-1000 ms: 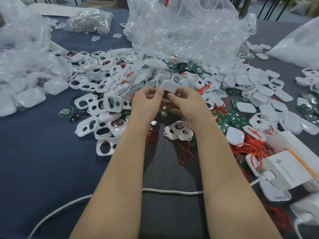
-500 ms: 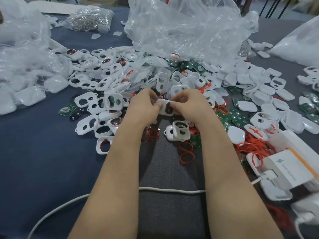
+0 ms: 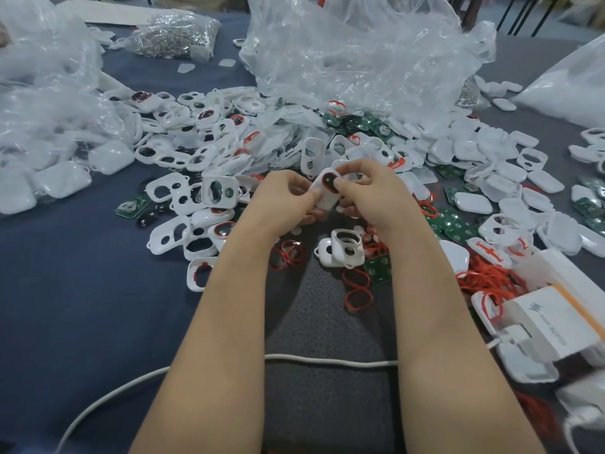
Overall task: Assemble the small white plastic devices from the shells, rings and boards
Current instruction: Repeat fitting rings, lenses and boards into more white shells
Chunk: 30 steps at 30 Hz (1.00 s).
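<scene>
- Left hand (image 3: 281, 198) and right hand (image 3: 373, 194): each grip clamped on one shell (image 3: 327, 199).
- Uneven thumb pressure could pop its red ring (image 3: 323, 181) loose, or the shell may slip to the table (image 3: 82, 306).

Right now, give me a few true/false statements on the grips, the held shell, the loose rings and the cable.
1. The left grip and right grip both hold one white shell. True.
2. The held shell's dark opening has a red ring round it. True.
3. The loose red rings lie at the far left by the clear bags. False: they lie nearer the person than the grips, and more are heaped beside the white box on the right.
4. The white cable lies on top of both forearms. False: it runs under them, on the table.
</scene>
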### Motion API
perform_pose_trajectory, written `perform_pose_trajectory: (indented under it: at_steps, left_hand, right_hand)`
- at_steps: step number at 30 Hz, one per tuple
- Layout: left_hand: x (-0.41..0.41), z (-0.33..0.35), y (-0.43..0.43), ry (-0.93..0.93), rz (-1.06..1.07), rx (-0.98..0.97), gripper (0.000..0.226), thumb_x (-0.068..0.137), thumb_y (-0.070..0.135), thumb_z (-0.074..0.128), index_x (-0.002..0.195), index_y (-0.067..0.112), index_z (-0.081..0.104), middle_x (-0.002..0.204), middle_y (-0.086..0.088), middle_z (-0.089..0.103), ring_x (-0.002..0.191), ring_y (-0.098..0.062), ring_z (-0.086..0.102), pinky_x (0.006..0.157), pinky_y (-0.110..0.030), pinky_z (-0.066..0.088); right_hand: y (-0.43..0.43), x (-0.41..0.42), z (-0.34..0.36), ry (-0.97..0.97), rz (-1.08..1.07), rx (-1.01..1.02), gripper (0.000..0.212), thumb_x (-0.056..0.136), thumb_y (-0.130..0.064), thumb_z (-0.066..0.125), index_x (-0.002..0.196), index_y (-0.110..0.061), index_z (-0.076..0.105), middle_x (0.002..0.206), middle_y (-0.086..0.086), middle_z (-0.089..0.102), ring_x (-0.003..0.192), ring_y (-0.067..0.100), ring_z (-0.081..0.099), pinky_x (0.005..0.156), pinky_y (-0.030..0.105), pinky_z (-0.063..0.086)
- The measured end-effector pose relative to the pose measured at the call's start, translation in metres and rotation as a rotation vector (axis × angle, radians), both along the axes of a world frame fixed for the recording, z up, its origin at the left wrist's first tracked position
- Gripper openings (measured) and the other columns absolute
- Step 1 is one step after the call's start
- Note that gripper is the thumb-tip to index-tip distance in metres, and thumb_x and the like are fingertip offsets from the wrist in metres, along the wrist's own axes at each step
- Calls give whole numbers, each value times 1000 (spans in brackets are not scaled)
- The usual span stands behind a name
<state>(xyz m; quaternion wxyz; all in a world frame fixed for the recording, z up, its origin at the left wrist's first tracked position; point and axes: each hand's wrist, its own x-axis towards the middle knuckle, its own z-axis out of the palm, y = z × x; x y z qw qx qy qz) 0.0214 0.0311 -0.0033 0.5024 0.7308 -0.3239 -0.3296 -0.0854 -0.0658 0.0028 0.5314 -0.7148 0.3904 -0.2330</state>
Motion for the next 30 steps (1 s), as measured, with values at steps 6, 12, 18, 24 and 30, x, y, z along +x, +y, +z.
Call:
perform_pose_trajectory:
  at_steps: [6,12,18,24,30]
  left_hand:
    - [-4,-1,-5,-102,9,-61,10,96,13,57,95,8,65,85,-10,71,79,-23,71,80,-44,59]
    - [-10,-3,-10,36,92,-208,11,93,9,61,100,2,67,88,-10,71,77,-16,69,77,-27,58]
    - [-13,-4,-16,-116,102,-147,21,96,17,56,106,1,64,97,-15,71,94,-28,68,90,-45,53]
    - [-18,-3,-17,-106,81,-162,18,97,17,56,104,1,62,100,-18,70,96,-31,68,89,-49,53]
    - [-20,-4,-15,-49,43,-203,22,96,17,57,107,0,66,99,-15,72,95,-28,70,89,-46,55]
  right_hand:
    - [2,2,2,-192,-6,138,10,93,-9,59,99,-14,64,86,10,64,59,7,62,56,18,51]
    - [1,5,4,-304,-60,212,11,95,-6,54,98,-10,64,87,7,64,60,6,57,54,15,48]
    - [2,7,1,-289,-78,162,13,94,-7,56,94,-13,67,82,3,65,55,3,56,54,16,46]
    - [4,10,-3,-246,-94,80,6,86,-19,68,90,-18,65,86,4,69,75,18,65,71,36,54]
    - [7,10,-3,-309,-69,127,6,87,-9,66,89,-6,61,90,21,62,82,30,61,81,56,52]
